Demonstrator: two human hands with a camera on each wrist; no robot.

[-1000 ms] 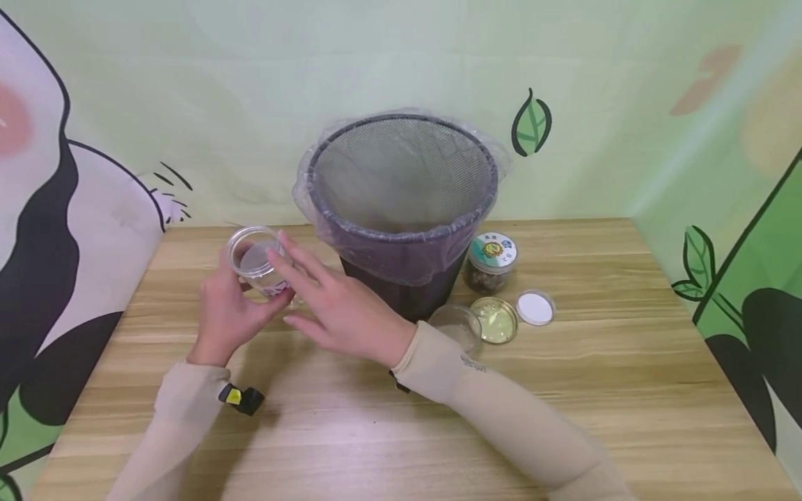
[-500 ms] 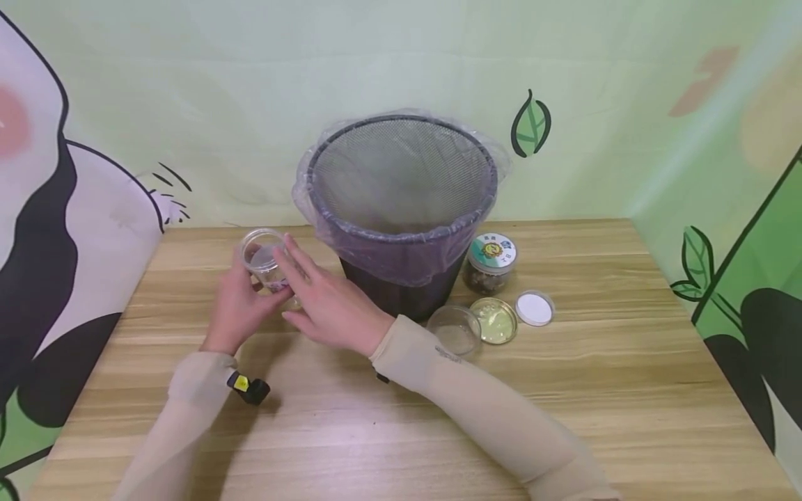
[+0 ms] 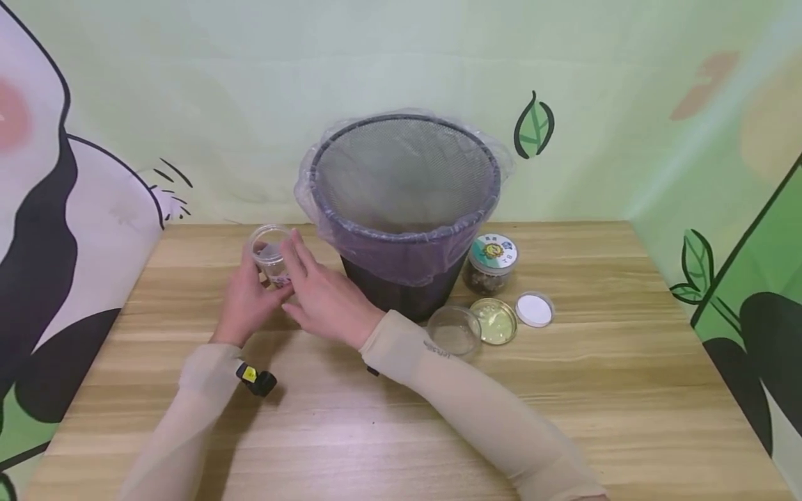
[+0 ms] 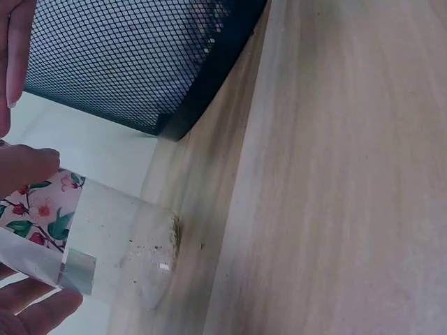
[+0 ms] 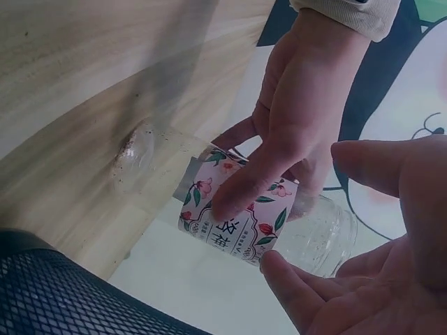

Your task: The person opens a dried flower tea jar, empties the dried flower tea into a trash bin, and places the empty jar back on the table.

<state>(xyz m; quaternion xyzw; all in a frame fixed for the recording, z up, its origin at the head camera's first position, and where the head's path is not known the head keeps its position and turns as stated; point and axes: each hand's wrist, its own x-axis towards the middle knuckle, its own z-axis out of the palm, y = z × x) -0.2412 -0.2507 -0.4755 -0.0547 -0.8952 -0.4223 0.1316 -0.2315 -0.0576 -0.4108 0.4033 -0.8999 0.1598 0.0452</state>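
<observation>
A clear lidless plastic jar (image 3: 271, 261) with a flowered label (image 5: 237, 202) stands upright at the table's back left. Dark crumbs show around its bottom. My left hand (image 3: 247, 306) grips it from the left, the thumb (image 5: 244, 185) lying across the label and the fingers behind. On the jar's other side is my right hand (image 3: 328, 299), its fingers extended along the wall by the rim, one fingertip at the label's edge in the right wrist view. Just right of both hands rises a black mesh wastebasket (image 3: 401, 268) lined with a clear bag.
Right of the wastebasket sits a lidded jar (image 3: 491, 268) with dark contents. In front of it lie a clear lid (image 3: 454, 330), a gold-rimmed lid (image 3: 493, 321) and a small white-centred lid (image 3: 535, 309). A printed backdrop (image 3: 250, 104) closes off the table's back.
Both hands have shifted slightly to the right with the jar, toward the wastebasket, and the jar has come more upright. The lids and the lidded jar are where they were.
</observation>
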